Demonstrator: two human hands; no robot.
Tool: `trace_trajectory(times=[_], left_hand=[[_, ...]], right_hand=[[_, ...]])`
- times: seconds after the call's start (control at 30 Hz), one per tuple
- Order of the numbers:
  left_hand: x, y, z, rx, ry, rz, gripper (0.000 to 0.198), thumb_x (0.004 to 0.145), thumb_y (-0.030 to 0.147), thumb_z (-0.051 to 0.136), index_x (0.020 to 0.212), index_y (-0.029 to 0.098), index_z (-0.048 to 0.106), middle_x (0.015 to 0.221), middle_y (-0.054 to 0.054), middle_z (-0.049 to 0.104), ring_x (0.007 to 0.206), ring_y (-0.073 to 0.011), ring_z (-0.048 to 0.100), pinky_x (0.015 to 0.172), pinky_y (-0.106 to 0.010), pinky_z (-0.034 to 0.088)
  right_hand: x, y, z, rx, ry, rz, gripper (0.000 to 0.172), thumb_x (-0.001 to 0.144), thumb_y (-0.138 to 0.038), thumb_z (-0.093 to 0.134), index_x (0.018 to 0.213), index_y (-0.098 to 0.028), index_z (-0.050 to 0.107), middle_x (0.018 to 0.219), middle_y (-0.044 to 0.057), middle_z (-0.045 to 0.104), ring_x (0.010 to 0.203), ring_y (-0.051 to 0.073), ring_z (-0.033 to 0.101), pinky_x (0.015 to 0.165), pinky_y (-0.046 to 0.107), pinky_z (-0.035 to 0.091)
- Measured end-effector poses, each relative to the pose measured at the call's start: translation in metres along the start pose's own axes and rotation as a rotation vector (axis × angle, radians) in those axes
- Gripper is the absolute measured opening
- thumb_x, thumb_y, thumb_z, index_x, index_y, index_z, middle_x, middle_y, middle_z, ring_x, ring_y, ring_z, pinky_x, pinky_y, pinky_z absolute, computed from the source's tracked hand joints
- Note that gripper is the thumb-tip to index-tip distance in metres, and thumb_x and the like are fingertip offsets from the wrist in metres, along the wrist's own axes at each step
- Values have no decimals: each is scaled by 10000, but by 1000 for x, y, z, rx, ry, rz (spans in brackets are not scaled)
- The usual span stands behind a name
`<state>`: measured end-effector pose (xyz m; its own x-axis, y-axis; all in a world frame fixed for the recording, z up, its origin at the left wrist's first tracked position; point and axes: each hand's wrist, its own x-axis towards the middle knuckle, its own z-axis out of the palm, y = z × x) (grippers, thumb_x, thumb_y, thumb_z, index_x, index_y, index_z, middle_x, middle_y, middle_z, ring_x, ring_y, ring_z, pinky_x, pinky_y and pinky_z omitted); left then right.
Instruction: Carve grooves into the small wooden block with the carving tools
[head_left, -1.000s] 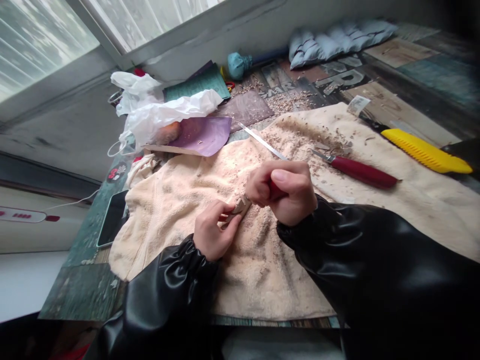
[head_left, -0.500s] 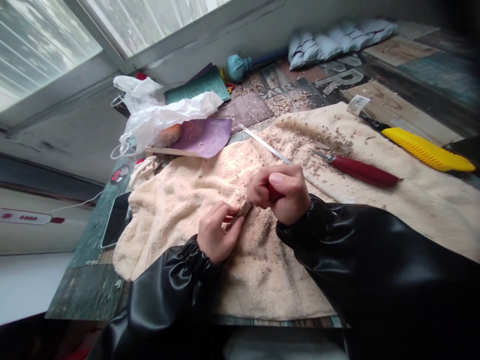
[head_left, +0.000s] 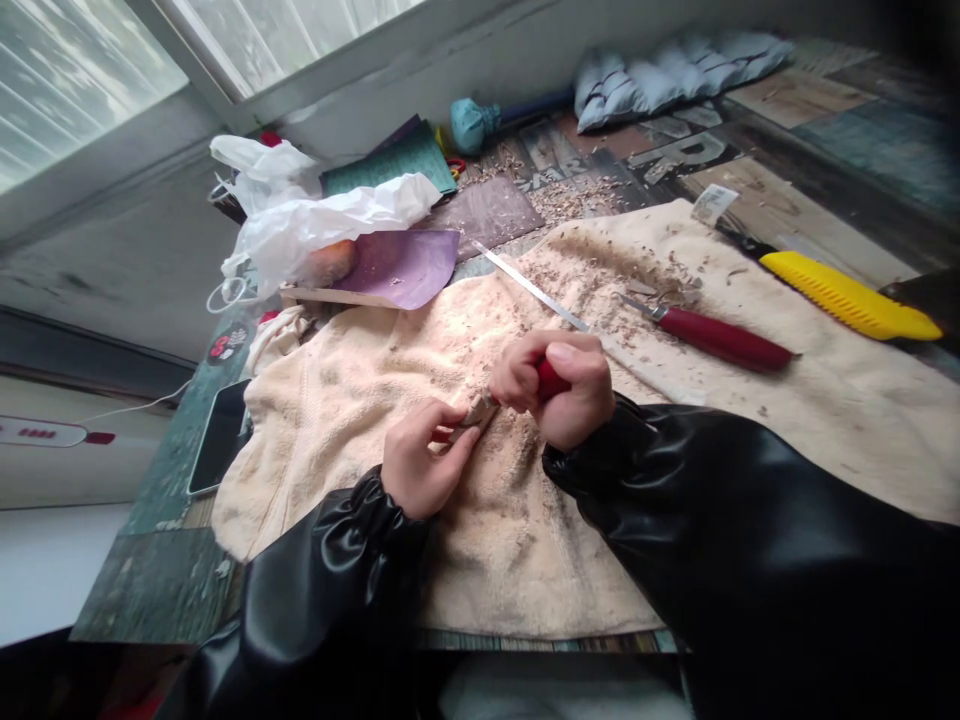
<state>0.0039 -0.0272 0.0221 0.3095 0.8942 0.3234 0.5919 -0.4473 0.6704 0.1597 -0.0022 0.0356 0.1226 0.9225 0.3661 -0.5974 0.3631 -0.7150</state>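
My left hand [head_left: 424, 457] is closed on a small piece of wood [head_left: 477, 410], pinched between thumb and fingers above the cloth. Wrapped in the fist of my right hand [head_left: 559, 388] is a red-handled carving tool [head_left: 551, 380]; its blade is hidden from me, close against the wood. Both hands meet over a beige towel [head_left: 300, 440] sprinkled with shavings. To the right of my right hand lies a carving knife [head_left: 724, 338] with a dark red handle. A thin metal ruler [head_left: 529, 285] runs across the towel just beyond the hands.
A yellow-handled tool [head_left: 847, 295] rests at the right. Purple sandpaper [head_left: 412, 268] and a white plastic bag [head_left: 322, 225] lie at the back left, a phone [head_left: 219, 438] at the left edge. Wood shavings [head_left: 577, 195] cover the far table near a pale blue cushion [head_left: 675, 78].
The whole view has shifted slightly, so things appear a little further left. Both hands keep their grips on the wood and the tool, with the wood's angle slightly changed.
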Motion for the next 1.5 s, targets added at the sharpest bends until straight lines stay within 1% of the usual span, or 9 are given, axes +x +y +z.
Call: trace_trajectory(times=[0.1,0.17,0.27,0.37,0.5,0.7,1.0,1.23,1.5], left_hand=[[0,-1,0,34,20,-12,70,749,178,673,781,140,624,725,-25,625,608,-114,607,538,-229,588],[0,-1,0,43,16,-24,75,746,183,676,777,138,626,716,-25,628,601,-116,606,543,-240,588],[0,0,0,38,5,-34,63,753,190,669,773,146,629,713,-23,628,610,-119,604,549,-246,588],[0,3,1,32,-6,-28,46,764,188,658,784,156,631,730,-26,631,644,-129,607,562,-252,590],[-1,3,1,8,-22,-31,32,775,182,644,791,157,633,748,-33,627,668,-133,605,585,-265,598],[-2,2,3,9,-14,-20,46,777,180,644,813,165,620,792,-34,636,702,-140,618,593,-267,604],[-1,4,2,2,-33,9,29,778,144,631,794,147,607,765,-33,609,655,-115,598,566,-235,596],[0,5,1,53,-38,41,33,784,148,631,799,166,607,770,-24,622,665,-115,604,578,-233,592],[1,5,0,53,-26,74,29,780,128,633,796,138,611,752,-19,601,637,-92,593,554,-181,578]], right_hand=[[-6,5,-2,-13,19,-40,284,724,-320,450,466,-206,482,376,-32,398,348,106,343,381,262,270],[-7,6,-3,-29,4,-41,277,730,-314,448,479,-203,487,392,-30,418,349,102,332,386,263,270],[-5,0,-1,-60,-58,-8,264,737,-269,453,488,-193,498,415,-23,445,362,100,340,395,266,268],[1,-10,3,-76,-125,20,259,727,-243,473,474,-192,487,415,-24,425,379,106,365,397,268,261],[7,-22,7,-85,-166,14,261,737,-240,468,480,-195,482,430,-25,423,386,102,362,398,271,249],[9,-25,6,-84,-268,25,275,734,-229,465,462,-200,439,415,-37,385,386,89,339,402,260,230],[15,-31,6,-100,-285,61,285,743,-234,450,460,-213,444,412,-37,386,380,95,329,397,273,222],[15,-32,4,-107,-353,68,276,750,-249,452,478,-213,424,412,-41,360,380,89,321,392,266,204],[19,-32,-2,-79,-328,95,302,758,-265,486,464,-202,447,397,-33,369,359,87,333,393,263,253]])
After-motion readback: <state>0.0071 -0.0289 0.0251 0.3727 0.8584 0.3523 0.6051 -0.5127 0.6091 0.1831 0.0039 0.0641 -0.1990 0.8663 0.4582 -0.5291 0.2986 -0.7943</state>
